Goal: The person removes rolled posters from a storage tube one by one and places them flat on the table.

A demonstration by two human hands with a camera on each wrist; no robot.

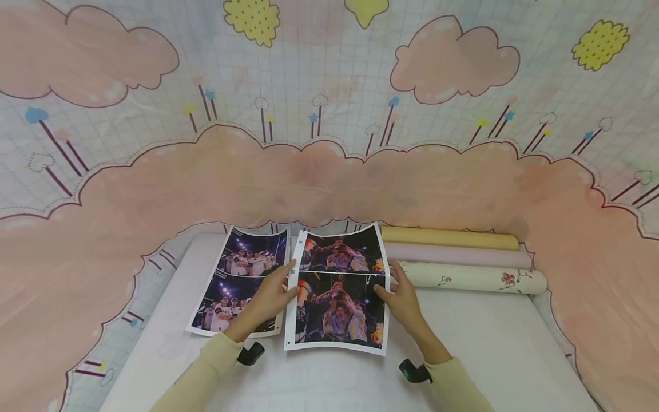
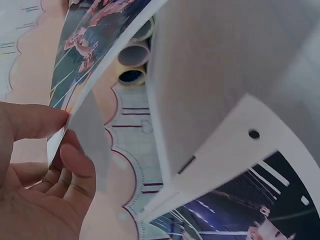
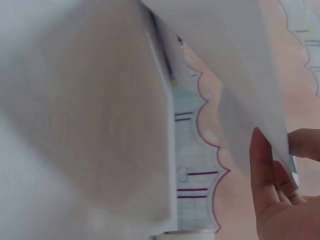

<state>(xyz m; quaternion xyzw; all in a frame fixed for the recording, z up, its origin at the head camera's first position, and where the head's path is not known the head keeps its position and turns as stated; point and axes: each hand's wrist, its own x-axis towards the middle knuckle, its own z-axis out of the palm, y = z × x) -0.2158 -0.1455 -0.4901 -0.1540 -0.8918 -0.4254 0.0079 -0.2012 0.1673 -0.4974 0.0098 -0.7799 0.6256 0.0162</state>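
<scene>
Both hands hold up a printed photo sheet (image 1: 340, 309) with two pictures of people raising a trophy, one above the other. My left hand (image 1: 270, 294) pinches its left edge, thumb in front and fingers behind, as the left wrist view also shows. At the right edge my right hand (image 1: 404, 294) pinches the sheet the same way; the right wrist view shows the sheet's plain white back (image 3: 240, 60) above the fingers. Another photo sheet (image 1: 226, 297), with two pictures of a group in white shirts, lies on the left, partly behind the left hand and forearm.
On the right at the back of the white table (image 1: 489, 349) lie a yellow roll (image 1: 453, 237), a pale pink roll (image 1: 463, 256) and a cream roll with flowers (image 1: 479, 278). A cloud-patterned cloth (image 1: 329, 189) hangs behind. Black wrist devices (image 1: 414, 372) sit at both cuffs.
</scene>
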